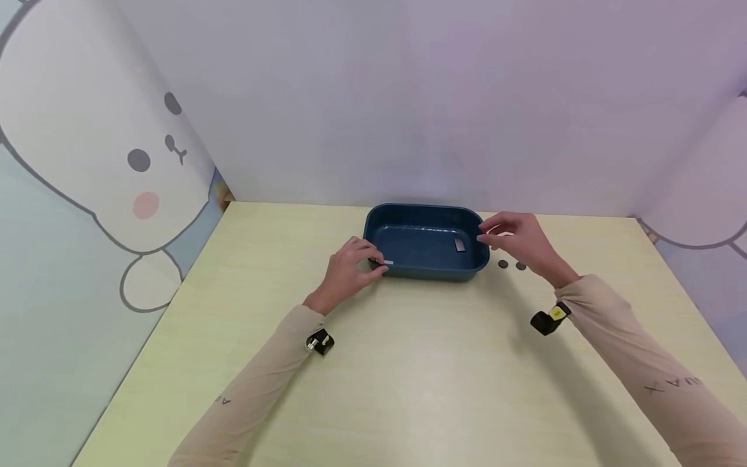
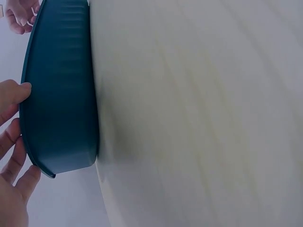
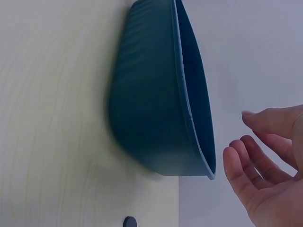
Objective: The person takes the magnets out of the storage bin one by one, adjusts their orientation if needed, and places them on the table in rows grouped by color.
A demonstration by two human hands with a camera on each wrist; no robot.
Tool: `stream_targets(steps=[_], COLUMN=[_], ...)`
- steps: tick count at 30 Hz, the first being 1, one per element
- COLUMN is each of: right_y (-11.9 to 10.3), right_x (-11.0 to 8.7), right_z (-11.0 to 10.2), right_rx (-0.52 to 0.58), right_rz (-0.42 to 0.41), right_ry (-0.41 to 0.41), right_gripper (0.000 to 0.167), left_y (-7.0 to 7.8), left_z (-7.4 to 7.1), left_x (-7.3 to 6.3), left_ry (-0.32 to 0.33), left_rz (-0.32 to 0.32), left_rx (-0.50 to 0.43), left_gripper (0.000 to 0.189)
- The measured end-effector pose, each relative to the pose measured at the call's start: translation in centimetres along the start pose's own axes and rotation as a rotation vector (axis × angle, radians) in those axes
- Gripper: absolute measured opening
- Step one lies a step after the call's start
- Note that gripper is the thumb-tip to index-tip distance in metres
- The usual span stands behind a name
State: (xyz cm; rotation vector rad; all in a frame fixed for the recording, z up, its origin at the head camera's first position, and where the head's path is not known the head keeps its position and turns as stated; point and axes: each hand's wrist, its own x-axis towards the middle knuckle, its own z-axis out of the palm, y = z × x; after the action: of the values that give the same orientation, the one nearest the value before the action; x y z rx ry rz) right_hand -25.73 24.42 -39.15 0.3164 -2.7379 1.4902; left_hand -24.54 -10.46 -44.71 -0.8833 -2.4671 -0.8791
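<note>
A dark blue rectangular basin (image 1: 426,272) stands on the table near the wall. My left hand (image 1: 351,267) grips its rim at the front left corner. In the left wrist view the thumb (image 2: 26,91) lies on the rim and the fingers are bent along the edge. A thin pale strip (image 1: 388,263) shows at those fingertips; what it is I cannot tell. My right hand (image 1: 522,243) hovers at the basin's right end, fingers loosely bent. In the right wrist view a gap separates it from the rim, and nothing shows in it. Inside the basin lies a small silvery rectangular piece (image 1: 459,244).
Two small dark discs (image 1: 503,264) lie on the table right of the basin, below my right hand. The pale wooden tabletop (image 1: 420,370) stretches toward me. A plain wall (image 1: 408,104) rises behind the basin, and a panel with a cartoon animal (image 1: 87,130) stands left.
</note>
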Motion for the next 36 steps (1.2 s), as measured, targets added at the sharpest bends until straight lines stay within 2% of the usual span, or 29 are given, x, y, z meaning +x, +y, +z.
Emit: stream_targets(steps=[6,13,24,27,30,34,36], right_y=[-0.1,-0.1,-0.7,-1.2,-2.7,-2.5,-1.6], right_x=[0.3,0.8,2.2,2.5,2.2,2.7,3.3], right_z=[0.7,1.8,5.2,6.1,6.7,7.6,8.2], right_rx=[-0.009,0.046,0.091,0.081,0.057,0.028,0.016], right_rz=[-0.006,-0.048,-0.091,-0.09,-0.093,-0.108,-0.116], right_ry=[-0.029,-0.085,-0.207,-0.223,-0.236,-0.242,-0.239], right_gripper=[0.027,0.029,0.031,0.029,0.024,0.024,0.025], left_y=[0.1,0.3,0.4,0.5,0.5,0.5,0.5], left_z=[0.0,0.2,0.2,0.2,0.3,0.4,0.4], left_x=[-0.1,-0.1,0.0,0.0,0.0,0.0,0.0], left_ry=[-0.004,-0.007,-0.008,-0.007,-0.003,-0.007,-0.007], left_rz=[-0.004,-0.003,0.005,0.004,0.006,0.007,0.006], left_rx=[0.004,-0.006,-0.006,-0.006,-0.004,0.001,0.0], left_gripper=[0.01,0.01,0.01,0.01,0.01,0.011,0.011])
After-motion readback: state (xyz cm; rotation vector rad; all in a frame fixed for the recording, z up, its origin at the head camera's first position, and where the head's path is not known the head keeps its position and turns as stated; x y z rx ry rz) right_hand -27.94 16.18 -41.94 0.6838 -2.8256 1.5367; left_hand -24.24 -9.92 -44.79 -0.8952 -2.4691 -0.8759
